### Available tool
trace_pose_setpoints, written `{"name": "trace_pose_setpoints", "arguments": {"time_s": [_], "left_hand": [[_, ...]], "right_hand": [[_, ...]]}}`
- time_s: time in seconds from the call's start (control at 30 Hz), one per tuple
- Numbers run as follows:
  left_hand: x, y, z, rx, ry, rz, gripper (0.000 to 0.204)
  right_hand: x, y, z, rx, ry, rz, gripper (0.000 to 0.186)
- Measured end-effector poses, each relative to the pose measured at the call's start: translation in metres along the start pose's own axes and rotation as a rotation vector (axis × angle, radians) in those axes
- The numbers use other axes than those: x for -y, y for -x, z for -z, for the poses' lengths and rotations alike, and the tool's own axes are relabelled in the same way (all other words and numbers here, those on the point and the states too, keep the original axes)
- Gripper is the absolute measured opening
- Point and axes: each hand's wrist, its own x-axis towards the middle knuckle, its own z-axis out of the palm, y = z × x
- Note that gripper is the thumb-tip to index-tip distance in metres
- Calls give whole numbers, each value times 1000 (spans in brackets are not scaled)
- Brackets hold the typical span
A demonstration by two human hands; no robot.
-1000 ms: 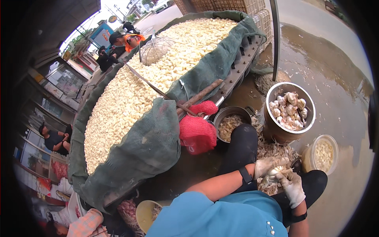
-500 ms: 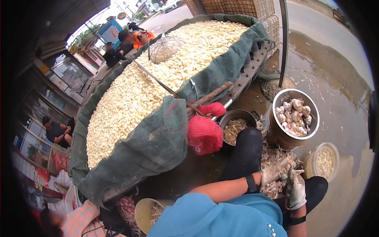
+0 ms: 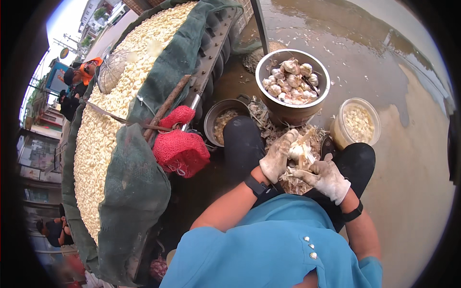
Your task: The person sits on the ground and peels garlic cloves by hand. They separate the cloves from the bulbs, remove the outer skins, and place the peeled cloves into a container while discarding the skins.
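Observation:
A whitish garlic bulb (image 3: 298, 150) with loose, papery skin is held between my gloved hands, above my lap. My left hand (image 3: 277, 158) wraps round its left side with the fingers closed. From the lower right, my right hand (image 3: 329, 180) grips the bulb's brownish lower part, its fingertips partly hidden by skins. Below both hands lies a heap of garlic skins (image 3: 295, 185). Just beyond them stands a metal bucket (image 3: 292, 108) with whole garlic bulbs (image 3: 290, 79) inside. To its right is a clear plastic tub (image 3: 342, 137) of peeled cloves (image 3: 358, 123).
A long bed of peeled cloves (image 3: 108, 149), edged with green netting (image 3: 139, 192), runs along the left. Red mesh bags (image 3: 180, 151) hang at its near side, beside a wooden stick (image 3: 168, 103). A dark pot (image 3: 211, 115) sits by my left knee. Other people (image 3: 54, 230) sit beyond the bed.
The view has turned right and down, so the bed now sits further left. My hands, once close together at the right, show further apart with a garlic bulb visible between them.

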Motion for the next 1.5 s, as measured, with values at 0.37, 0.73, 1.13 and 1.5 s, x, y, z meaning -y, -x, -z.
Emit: {"name": "trace_pose_setpoints", "arguments": {"time_s": [0.37, 0.73, 1.13, 1.5], "left_hand": [[-10, -2, 7, -53, 152, 294, 50], [15, 2, 14, 91, -3, 160, 67], [-10, -3, 19, -30, 615, 345, 49], [-14, -1, 13, -18, 360, 232, 32]], "right_hand": [[-32, 0, 13, -134, 34, -183, 55], [-25, -12, -6, -145, -135, 15, 36], [-28, -2, -7, -74, -62, -60, 38], [-43, -2, -13, -43, -130, -184, 48]]}}
